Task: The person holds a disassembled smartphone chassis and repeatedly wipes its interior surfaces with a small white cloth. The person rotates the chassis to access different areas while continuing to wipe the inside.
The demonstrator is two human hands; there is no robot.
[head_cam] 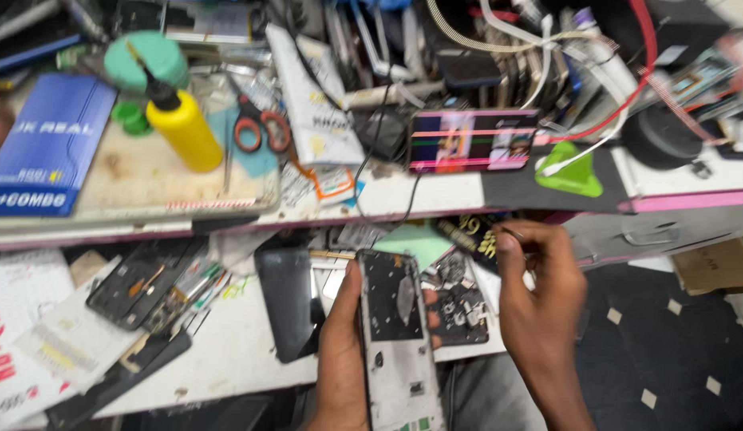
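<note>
left hand (339,351) grip: phone frame (395,335) | right hand (539,303) grip: pinched, unclear | bench edge (252,375) crowded

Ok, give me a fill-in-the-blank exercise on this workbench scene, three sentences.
1. The opened phone is held in the person's ____ hand.
2. The squeeze bottle beside the scissors is ____ in colour.
3. The phone with the lit screen shows ____ lines running across its display.

Missing words: left; yellow; pink

Bright even light, edges motion-blurred
</note>
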